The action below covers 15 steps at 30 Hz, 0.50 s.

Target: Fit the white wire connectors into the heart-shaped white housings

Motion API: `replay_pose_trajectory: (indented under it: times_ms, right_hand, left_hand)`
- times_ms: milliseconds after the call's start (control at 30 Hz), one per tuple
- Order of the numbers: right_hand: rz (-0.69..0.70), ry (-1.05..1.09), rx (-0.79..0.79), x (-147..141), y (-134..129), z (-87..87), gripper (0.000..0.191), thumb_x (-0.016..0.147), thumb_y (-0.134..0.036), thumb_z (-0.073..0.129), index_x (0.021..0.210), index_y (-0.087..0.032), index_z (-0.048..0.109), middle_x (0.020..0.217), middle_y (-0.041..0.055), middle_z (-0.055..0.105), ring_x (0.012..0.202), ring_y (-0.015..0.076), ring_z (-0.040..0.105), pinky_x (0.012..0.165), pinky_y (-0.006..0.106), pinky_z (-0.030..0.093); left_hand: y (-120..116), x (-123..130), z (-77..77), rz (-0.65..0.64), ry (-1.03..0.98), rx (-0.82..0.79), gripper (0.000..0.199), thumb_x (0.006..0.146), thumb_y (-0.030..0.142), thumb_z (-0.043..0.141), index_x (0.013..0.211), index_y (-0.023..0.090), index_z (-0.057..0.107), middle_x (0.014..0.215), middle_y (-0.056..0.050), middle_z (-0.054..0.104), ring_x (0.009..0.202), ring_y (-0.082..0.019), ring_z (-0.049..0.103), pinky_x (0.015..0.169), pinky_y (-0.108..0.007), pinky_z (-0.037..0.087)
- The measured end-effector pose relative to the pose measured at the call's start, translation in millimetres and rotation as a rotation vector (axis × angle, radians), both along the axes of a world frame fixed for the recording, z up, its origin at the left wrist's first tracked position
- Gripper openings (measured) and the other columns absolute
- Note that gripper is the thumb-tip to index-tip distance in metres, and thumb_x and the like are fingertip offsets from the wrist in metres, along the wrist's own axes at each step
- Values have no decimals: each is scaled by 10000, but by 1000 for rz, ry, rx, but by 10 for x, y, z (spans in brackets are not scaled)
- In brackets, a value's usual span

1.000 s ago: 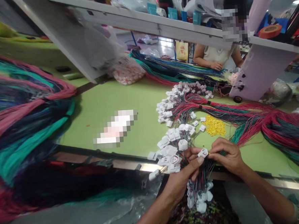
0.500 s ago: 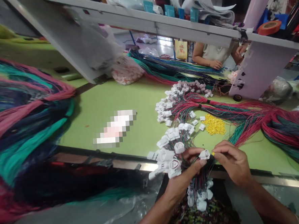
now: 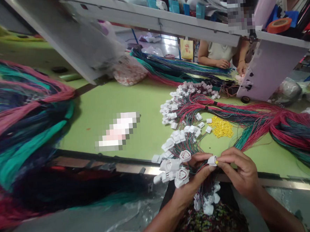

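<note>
My left hand (image 3: 197,173) pinches a white connector (image 3: 212,160) between thumb and forefinger near the table's front edge. Wires of a bundle run through and below this hand, and more white connectors (image 3: 182,177) cluster at its left. My right hand (image 3: 238,167) is closed, with its fingertips holding a small yellow piece (image 3: 216,162) against the connector's open face. Behind my hands lies a pile of small yellow pieces (image 3: 222,127) on the green table (image 3: 149,106). White connectors on red, green and dark wires (image 3: 239,114) spread beside the pile.
Large wire bundles (image 3: 27,137) hang over the table's left side. A shelf (image 3: 149,20) crosses above the table, with a bag of pale parts (image 3: 128,70) below it. Across the table is another person (image 3: 220,52). A tape roll (image 3: 279,25) sits on the shelf.
My right hand has brought the yellow piece leftward to the connector, which has turned its open face toward it. The person across the table has moved a hand downward.
</note>
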State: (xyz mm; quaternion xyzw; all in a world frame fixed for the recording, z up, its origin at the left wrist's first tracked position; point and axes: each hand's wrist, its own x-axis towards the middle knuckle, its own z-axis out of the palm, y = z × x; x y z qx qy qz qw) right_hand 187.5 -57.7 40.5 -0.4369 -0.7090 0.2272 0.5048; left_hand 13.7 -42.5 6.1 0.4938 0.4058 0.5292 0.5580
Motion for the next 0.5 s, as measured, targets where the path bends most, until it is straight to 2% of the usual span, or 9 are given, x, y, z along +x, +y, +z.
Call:
replay_pose_trajectory:
  times_ms: [233, 500]
  right_hand:
    - [9, 114, -94, -23, 17, -4, 109, 894, -168, 714, 916, -251, 781, 814, 28, 692, 754, 170, 657, 681, 275, 543]
    - [30, 95, -119, 23, 18, -1, 91, 908, -201, 702, 920, -250, 777, 823, 36, 685, 761, 176, 641, 653, 283, 521]
  left_hand:
    - [-8, 5, 5, 16, 11, 20, 149, 764, 277, 813, 909, 261, 787, 903, -43, 768, 897, -252, 687, 874, -394, 550]
    - [-16, 9, 12, -9, -2, 6, 142, 772, 274, 814, 911, 259, 791, 896, -41, 771, 883, -244, 696, 858, -386, 553]
